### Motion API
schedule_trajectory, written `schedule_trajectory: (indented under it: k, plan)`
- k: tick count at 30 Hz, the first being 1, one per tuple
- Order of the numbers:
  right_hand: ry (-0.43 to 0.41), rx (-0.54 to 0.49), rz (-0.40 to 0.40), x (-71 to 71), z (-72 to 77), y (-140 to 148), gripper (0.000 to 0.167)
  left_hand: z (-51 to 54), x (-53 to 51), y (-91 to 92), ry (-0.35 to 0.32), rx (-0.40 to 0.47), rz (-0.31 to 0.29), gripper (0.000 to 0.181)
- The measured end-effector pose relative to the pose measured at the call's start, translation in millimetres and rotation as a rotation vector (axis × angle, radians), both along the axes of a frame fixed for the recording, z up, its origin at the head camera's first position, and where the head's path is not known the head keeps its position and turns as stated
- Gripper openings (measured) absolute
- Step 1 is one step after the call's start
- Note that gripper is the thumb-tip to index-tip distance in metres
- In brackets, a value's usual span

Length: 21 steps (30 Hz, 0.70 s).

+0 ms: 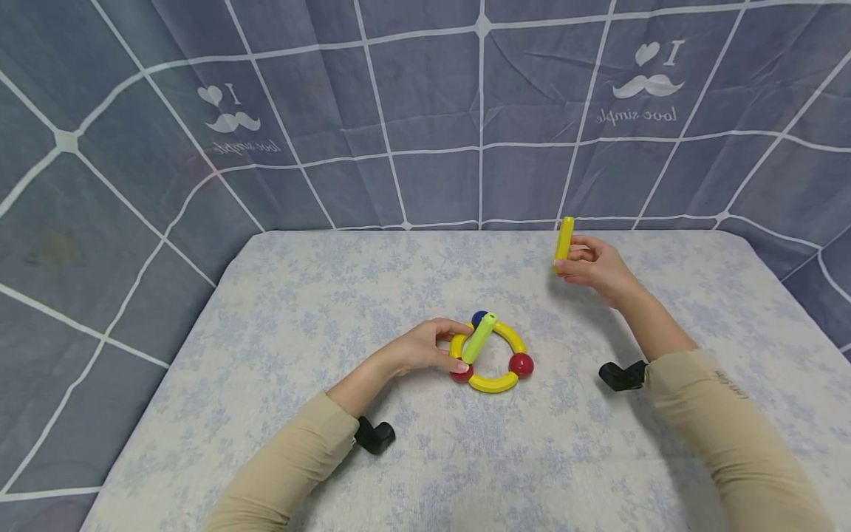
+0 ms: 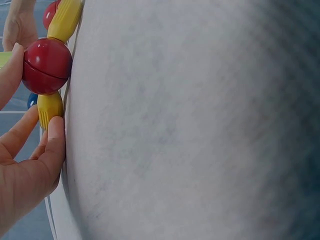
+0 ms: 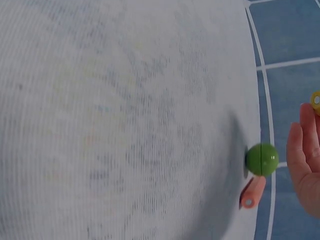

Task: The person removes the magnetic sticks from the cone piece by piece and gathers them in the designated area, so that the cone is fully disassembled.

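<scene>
On the table lies a toy ring (image 1: 493,384) of yellow curved rods joined by two red balls (image 1: 521,365) and a blue ball (image 1: 479,318). A lime-green rod (image 1: 480,338) rises from the left red ball (image 2: 47,66). My left hand (image 1: 425,347) grips the ring's left side, thumb against that red ball and fingers at a yellow curved rod (image 2: 50,107). Up at the back right, my right hand (image 1: 595,267) pinches a yellow rod (image 1: 564,240) upright by its lower part. Only this rod's end shows in the right wrist view.
A green ball (image 3: 262,159) and an orange rod (image 3: 253,193) lie on the table in the right wrist view. A pale floral cloth covers the table (image 1: 319,295). Behind it hangs a grey-blue checked curtain (image 1: 425,111). Black wrist mounts (image 1: 622,376) stick out beside both sleeves.
</scene>
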State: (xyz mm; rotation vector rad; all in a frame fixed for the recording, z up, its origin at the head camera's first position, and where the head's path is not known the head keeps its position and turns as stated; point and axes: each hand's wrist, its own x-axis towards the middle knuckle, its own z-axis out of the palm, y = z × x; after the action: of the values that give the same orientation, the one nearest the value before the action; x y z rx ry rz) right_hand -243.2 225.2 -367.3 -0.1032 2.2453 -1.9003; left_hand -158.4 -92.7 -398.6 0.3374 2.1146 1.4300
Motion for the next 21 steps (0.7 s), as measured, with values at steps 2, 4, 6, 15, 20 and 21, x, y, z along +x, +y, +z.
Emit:
schedule_trajectory:
  k: [2, 4, 6, 15, 20, 21]
  plan:
    - [-0.006, 0.002, -0.015, -0.8, -0.3, 6, 0.064, 0.1, 0.2, 0.0, 0.001, -0.002, 0.0, 0.056]
    - [-0.012, 0.0, -0.023, -1.3, -0.5, 11, 0.064, -0.1, 0.2, -0.1, 0.004, -0.004, -0.001, 0.056]
    - [-0.016, -0.004, -0.035, -1.5, -0.4, 15, 0.062, -0.4, 0.2, -0.2, 0.01, -0.007, -0.003, 0.056]
    - [-0.021, -0.021, -0.09, -2.6, -1.2, 30, 0.069, -0.9, -0.1, -0.7, 0.019, -0.008, -0.006, 0.056]
    - [-0.012, 0.087, -0.12, -3.7, -4.3, 36, 0.07, -0.7, 0.2, -0.4, 0.018, -0.008, -0.009, 0.056]
    - [-0.009, 0.104, -0.123, -3.8, -4.9, 37, 0.071, -0.6, 0.3, -0.4, 0.018, -0.008, -0.009, 0.056]
